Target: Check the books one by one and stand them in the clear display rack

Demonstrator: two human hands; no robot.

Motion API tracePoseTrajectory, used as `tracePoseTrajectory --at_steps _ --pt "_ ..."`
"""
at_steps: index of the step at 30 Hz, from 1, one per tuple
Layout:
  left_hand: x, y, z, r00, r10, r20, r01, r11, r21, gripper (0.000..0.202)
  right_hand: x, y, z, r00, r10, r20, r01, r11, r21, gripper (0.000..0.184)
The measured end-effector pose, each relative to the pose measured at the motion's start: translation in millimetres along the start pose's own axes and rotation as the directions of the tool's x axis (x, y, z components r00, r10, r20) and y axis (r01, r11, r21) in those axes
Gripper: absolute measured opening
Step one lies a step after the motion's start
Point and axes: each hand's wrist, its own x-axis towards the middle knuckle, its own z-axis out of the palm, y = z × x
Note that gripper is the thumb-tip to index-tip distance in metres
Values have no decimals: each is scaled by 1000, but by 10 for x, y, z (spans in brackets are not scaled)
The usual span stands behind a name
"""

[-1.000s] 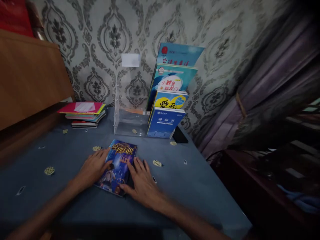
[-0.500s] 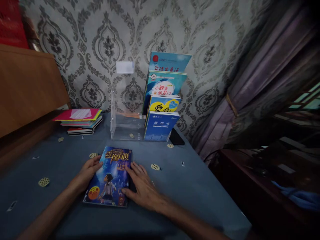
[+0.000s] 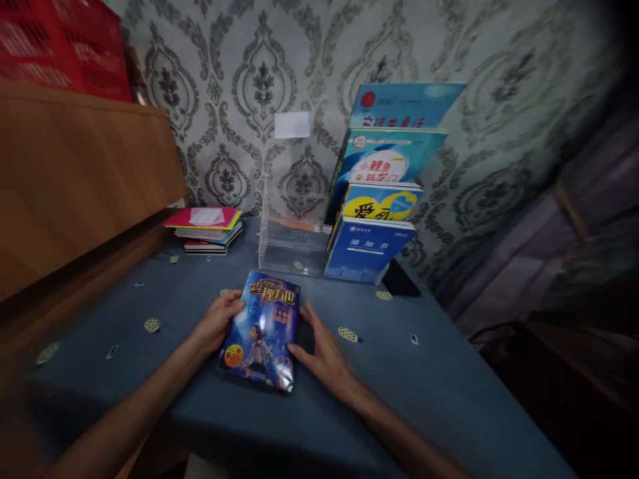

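Observation:
A blue paperback book (image 3: 264, 332) with gold lettering and a cartoon figure on its cover is between my two hands, above the near part of the table. My left hand (image 3: 217, 322) grips its left edge, thumb on the cover and fingers partly hidden underneath. At the right edge, my right hand (image 3: 324, 352) holds the book with its thumb at the cover's rim and fingers behind. A dark shadow shows under that edge, and the book looks slightly tilted. Beyond it stands a clear acrylic rack (image 3: 262, 246), its right side holding several upright books, with a blue booklet (image 3: 369, 249) in front.
A stack of books and folders (image 3: 204, 229) lies at the back left, beside a wooden cabinet (image 3: 84, 179) bearing a red plastic basket (image 3: 94, 53). A dark phone-like object (image 3: 402, 279) lies right of the rack. A blue cloth (image 3: 409, 399) covers the table; a curtain (image 3: 539, 233) hangs at right.
The view has turned left, so everything sits farther right in the picture. The book's right side has come up slightly, and my right fingers have moved from beside it to behind its edge.

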Motion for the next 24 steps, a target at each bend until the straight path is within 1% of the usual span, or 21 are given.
tracePoseTrajectory --at_steps 2,3,4,6,8,10,12,14,16,18,19,21,24 --pt "-4 2 47 1000 17 14 -16 1000 -24 46 73 17 13 998 41 -56 -31 986 165 104" --pt "-9 3 74 999 31 27 -30 999 -31 46 105 3 7 996 71 -61 -53 964 262 105" --pt "-15 5 102 998 47 43 -45 998 -33 46 131 -26 -10 994 102 -42 -81 932 354 102" --pt "-32 11 159 993 80 90 -78 997 -19 48 157 -116 -75 988 147 53 -154 859 488 86" --pt "-49 28 216 985 94 147 -98 995 16 49 153 -223 -166 978 161 134 -209 818 536 63" --pt "-52 68 284 973 96 209 -113 991 71 52 143 -324 -268 979 168 120 -206 818 537 50" --pt "-35 141 375 958 127 256 -167 976 142 53 154 -410 -379 987 150 48 -153 842 517 45" --pt "-3 240 493 932 218 290 -284 936 208 50 189 -475 -510 996 86 -33 -61 886 459 43" --pt "29 326 624 886 331 324 -419 872 254 45 220 -513 -650 989 -10 -145 60 936 346 43" --pt "51 353 737 843 396 364 -505 816 282 44 208 -510 -761 964 -93 -249 139 975 171 39" --pt "60 335 779 831 401 386 -523 800 293 46 183 -491 -793 952 -120 -282 147 986 79 36" --pt "83 246 828 828 379 414 -521 792 319 55 105 -426 -806 942 -146 -303 132 989 -66 30" --pt "131 83 819 846 344 408 -496 789 363 66 -12 -330 -749 948 -142 -285 101 983 -153 25"
